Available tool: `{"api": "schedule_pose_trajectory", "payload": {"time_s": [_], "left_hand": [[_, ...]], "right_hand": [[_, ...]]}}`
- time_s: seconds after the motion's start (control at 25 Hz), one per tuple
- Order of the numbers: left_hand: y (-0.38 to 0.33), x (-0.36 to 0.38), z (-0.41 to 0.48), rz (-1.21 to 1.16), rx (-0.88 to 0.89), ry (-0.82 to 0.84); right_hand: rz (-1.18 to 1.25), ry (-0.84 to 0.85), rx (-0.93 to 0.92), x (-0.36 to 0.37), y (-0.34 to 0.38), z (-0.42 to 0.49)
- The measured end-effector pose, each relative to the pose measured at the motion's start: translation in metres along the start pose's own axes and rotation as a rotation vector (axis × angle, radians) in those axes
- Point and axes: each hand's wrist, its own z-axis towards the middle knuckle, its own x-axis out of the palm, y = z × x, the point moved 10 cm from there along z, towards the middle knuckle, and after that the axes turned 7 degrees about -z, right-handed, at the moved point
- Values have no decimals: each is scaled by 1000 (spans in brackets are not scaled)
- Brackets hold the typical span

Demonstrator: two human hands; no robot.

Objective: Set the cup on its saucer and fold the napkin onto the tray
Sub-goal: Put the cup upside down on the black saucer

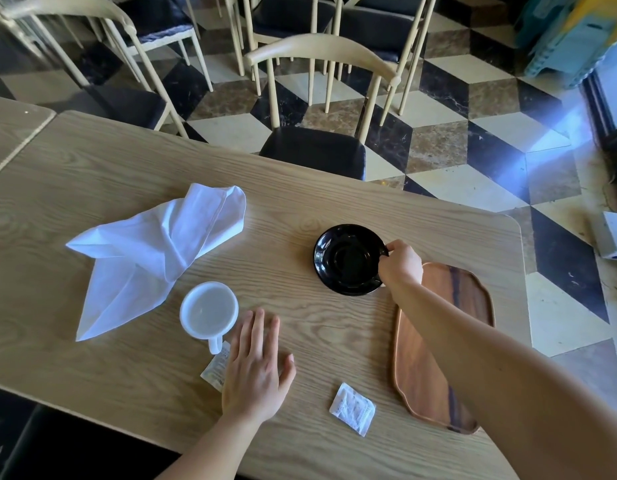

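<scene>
A black saucer (338,258) lies on the wooden table (300,209), and my right hand (400,263) pinches its right rim. The wooden tray (473,306) sits just right of the saucer, partly under my right forearm. A white cup (209,310) stands upright at the left with its handle toward me. My left hand (255,368) lies flat on the table just right of the cup, fingers spread, holding nothing. A crumpled white napkin (154,251) sprawls behind and left of the cup.
Two small sachets lie on the table: one sachet (215,370) partly under my left hand near the cup's handle, the other sachet (352,408) near the front edge. A chair (314,150) stands at the table's far side.
</scene>
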Motion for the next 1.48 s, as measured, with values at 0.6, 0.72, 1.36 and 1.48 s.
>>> {"api": "schedule_pose_trajectory", "payload": {"time_s": [0.6, 0.72, 1.36, 1.48], "left_hand": [[-1, 0, -1, 31, 8, 7], [-5, -4, 1, 46, 10, 29], [140, -72, -39, 36, -280, -242], [145, -60, -33, 36, -311, -179]], "right_hand": [[-127, 5, -189, -20, 11, -13], [-112, -119, -360, -35, 37, -50], [9, 399, -500, 152, 126, -240], [76, 391, -421, 152, 123, -237]]}}
